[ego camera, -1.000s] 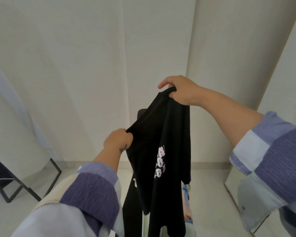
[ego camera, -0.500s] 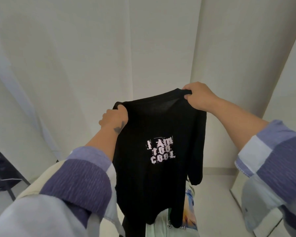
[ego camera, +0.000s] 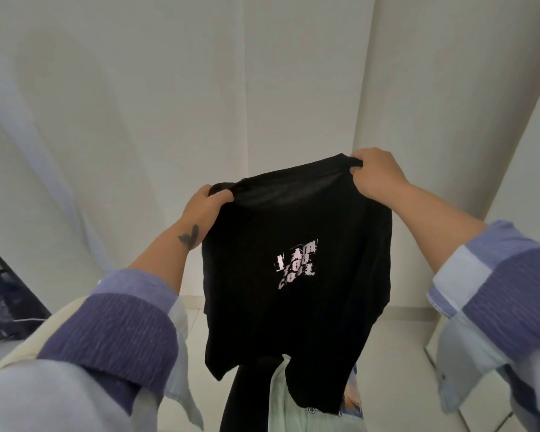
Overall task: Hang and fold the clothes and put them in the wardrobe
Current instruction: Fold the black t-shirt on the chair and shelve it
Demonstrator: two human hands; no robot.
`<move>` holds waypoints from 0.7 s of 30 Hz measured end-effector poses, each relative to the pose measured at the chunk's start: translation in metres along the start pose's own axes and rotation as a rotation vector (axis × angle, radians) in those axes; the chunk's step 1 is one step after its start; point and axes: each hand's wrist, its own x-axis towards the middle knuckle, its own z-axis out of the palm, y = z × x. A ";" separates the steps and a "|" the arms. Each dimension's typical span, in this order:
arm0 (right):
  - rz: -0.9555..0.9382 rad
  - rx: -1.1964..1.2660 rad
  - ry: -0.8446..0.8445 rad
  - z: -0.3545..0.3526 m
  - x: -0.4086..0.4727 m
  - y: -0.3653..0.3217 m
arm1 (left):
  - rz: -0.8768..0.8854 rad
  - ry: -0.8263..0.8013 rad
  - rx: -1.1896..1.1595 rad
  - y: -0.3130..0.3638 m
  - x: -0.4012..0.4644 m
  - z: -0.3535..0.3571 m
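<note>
A black T-shirt (ego camera: 293, 307) with a small white print on its chest hangs spread out in front of me. My left hand (ego camera: 205, 202) grips its left shoulder and my right hand (ego camera: 376, 174) grips its right shoulder, a little higher. The shirt's hem hangs loose over other clothes below: a black garment (ego camera: 247, 397) and a pale green one (ego camera: 286, 403). No hanger or wardrobe interior shows.
White walls meet in a corner straight ahead. A black metal frame with dark fabric (ego camera: 3, 294) stands on the floor at the left edge. A mirrored panel (ego camera: 480, 397) leans at the lower right. Pale floor runs beneath the shirt.
The shirt went from bunched and sideways to spread flat facing me. My hands moved apart along the shoulders, and the shirt now tilts with the right side higher.
</note>
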 end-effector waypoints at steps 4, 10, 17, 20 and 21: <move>0.032 -0.004 0.010 0.006 -0.002 0.006 | -0.083 -0.033 0.254 0.011 0.004 -0.003; 0.005 0.029 0.016 0.009 -0.004 -0.003 | 0.133 0.209 0.660 -0.014 0.005 -0.014; -0.076 0.075 0.045 0.009 -0.004 -0.022 | 0.068 0.427 0.993 0.007 -0.008 -0.005; -0.084 0.052 0.047 0.008 -0.003 -0.027 | -0.120 0.347 0.579 0.011 -0.005 -0.002; -0.081 0.044 0.044 0.008 -0.003 -0.027 | -0.209 0.271 0.375 0.013 -0.005 -0.003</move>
